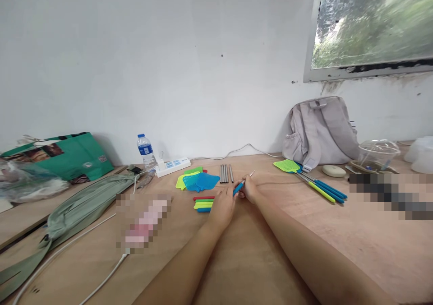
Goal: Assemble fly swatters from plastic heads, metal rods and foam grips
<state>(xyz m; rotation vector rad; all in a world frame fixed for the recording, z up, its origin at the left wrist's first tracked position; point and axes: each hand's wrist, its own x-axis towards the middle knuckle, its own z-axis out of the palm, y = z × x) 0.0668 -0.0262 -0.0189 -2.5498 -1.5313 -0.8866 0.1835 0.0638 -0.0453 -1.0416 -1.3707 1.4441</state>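
Note:
My left hand (223, 205) and my right hand (249, 189) meet over the wooden table (257, 251) and together hold a blue handle (238, 187) with a thin metal rod (251, 174) sticking out toward the far right. Just left of my left hand lie several coloured handles (204, 203), red, green, yellow and blue. Beyond them rest loose swatter heads (196, 180) in blue and yellow-green. Several grey metal rods (226, 173) lie side by side behind my hands.
Assembled fly swatters (311, 181) lie at the right in front of a grey backpack (321, 131). A water bottle (146, 151) and a white power strip (172, 166) stand at the back. A green bag (64, 156), a green pouch (81, 205) and white cables (104, 278) occupy the left.

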